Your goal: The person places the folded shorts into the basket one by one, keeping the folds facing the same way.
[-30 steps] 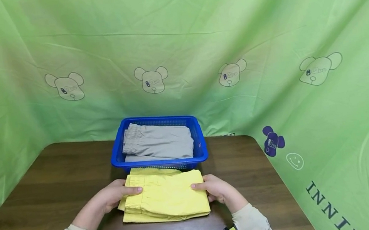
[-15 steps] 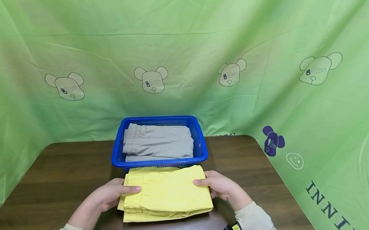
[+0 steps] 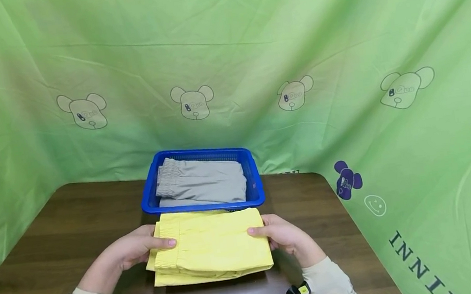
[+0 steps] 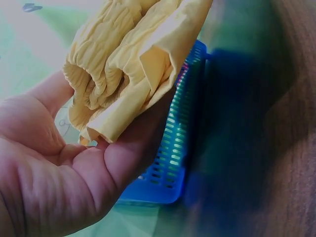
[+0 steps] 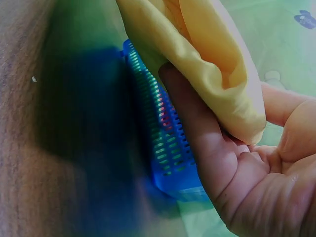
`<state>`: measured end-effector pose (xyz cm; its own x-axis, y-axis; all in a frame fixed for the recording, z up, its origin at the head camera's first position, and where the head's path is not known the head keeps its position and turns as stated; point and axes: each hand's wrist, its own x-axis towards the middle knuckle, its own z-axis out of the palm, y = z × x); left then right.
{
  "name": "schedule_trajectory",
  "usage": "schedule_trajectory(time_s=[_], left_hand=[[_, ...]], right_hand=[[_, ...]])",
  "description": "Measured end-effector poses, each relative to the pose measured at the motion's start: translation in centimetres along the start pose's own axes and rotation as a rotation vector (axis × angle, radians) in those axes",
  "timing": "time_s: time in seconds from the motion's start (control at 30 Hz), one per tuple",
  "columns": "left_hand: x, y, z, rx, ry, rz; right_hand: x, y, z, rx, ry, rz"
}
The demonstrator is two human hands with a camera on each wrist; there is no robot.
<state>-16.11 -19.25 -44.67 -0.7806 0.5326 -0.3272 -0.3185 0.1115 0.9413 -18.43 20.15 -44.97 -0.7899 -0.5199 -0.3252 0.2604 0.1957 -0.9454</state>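
Folded yellow pants [image 3: 215,246] with a gathered elastic waistband are held between both hands, just in front of the blue basket [image 3: 146,198]. My left hand [image 3: 135,249] grips the waistband end, thumb on top and fingers underneath. At the other end my right hand [image 3: 285,237] pinches the folded edge the same way. Both wrist views show the yellow fabric [image 4: 133,59] raised above the table, with fingers beneath it. Inside the basket lie folded grey pants [image 3: 204,178], their elastic waistband toward the left.
The basket stands on a brown wooden table [image 3: 72,228] near its back edge. A green curtain [image 3: 222,44] with printed bear heads hangs behind and at the sides. Black wrist cameras sit on both wrists.
Both hands have raised the yellow pants slightly and brought them a little toward the basket, covering more of its front. The right hand has shifted slightly right. The basket stays put.
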Motion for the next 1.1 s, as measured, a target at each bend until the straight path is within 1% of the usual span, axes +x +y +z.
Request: schedule_trajectory(time_s=[0.13, 0.27, 0.5, 0.67, 0.83, 1.1], left_hand=[[-0.3, 0.3, 0.0, 0.014, 0.012, 0.005], [-0.6, 0.5, -0.1, 0.008, 0.009, 0.012], [-0.8, 0.9, -0.2, -0.005, 0.016, 0.022], [-0.9, 1.1, -0.3, -0.025, -0.002, 0.035], [-1.1, 1.3, -0.3, -0.026, -0.004, 0.044], [-1.5, 1.9, 0.0, -0.037, 0.02, 0.047]], right_hand=[[-0.2, -0.2, -0.1, -0.01, -0.011, -0.021], [-0.2, -0.3, -0.2, -0.005, -0.023, -0.038], [-0.4, -0.6, -0.1, -0.001, -0.011, -0.074], [-0.4, -0.9, 0.0, 0.006, -0.007, -0.092], [-0.7, -1.2, 0.2, 0.027, -0.011, -0.093], [-1.0, -1.8, 0.4, 0.064, -0.003, -0.09]])
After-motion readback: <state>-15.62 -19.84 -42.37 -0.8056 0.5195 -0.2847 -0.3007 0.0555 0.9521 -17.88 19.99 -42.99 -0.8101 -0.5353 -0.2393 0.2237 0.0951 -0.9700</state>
